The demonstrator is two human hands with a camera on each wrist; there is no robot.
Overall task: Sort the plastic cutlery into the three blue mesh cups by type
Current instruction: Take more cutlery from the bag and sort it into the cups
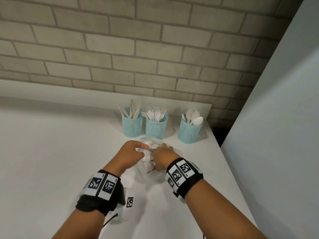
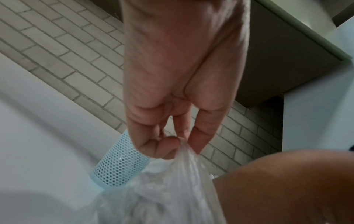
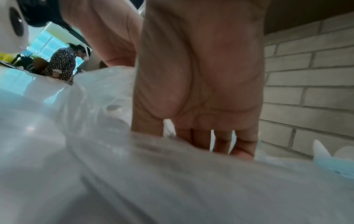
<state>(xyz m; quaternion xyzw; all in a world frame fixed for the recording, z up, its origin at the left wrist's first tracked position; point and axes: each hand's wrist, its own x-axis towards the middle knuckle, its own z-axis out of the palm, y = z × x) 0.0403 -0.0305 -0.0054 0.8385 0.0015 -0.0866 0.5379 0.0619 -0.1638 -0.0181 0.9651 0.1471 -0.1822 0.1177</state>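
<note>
Left hand [image 1: 132, 153] pinching the clear plastic bag [image 2: 172, 181] of cutlery, right hand [image 1: 163, 156] reaching inside, its grip hidden, fork [image 1: 153, 145] between the hands, three blue cups [image 1: 156, 128] just beyond them

Canteen-like room — brick wall [image 1: 120, 49], white counter [image 1: 51, 144]

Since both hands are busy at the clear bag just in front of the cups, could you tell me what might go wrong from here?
1. The left hand only pinches the thin plastic bag; the film might slip or tear and spill cutlery.
2. The right hand is taking a fork close to the middle cup; lifting it could knock that cup.
3. The spoon cup stands near the table edge.
</note>
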